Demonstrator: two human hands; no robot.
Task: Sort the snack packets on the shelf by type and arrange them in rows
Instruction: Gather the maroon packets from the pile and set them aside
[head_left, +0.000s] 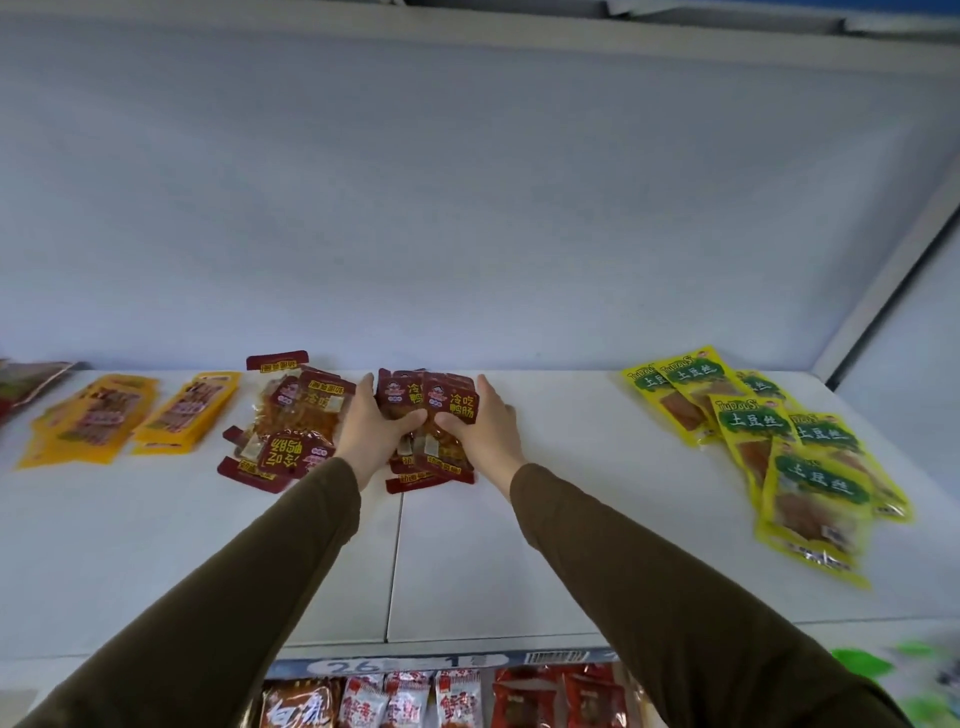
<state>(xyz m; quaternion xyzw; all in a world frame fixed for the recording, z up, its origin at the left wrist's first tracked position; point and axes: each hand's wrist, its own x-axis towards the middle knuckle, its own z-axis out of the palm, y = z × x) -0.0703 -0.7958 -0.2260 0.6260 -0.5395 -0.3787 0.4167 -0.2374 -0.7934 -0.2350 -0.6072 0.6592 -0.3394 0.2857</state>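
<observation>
Right now both hands squeeze one pile of dark red snack packets (427, 415) in the middle of the white shelf (571, 519). Left hand (371, 423) presses its left side, right hand (485, 428) presses its right side, thumbs on top. More red packets (288, 421) lie just beside it on the left, orange packets (130, 418) farther left, and yellow-green packets (769, 441) well apart on the right

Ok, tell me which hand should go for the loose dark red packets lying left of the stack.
Left. The left hand sits against the loose dark red packets, while the right hand is on the stack's far side and would have to cross over it.
</observation>
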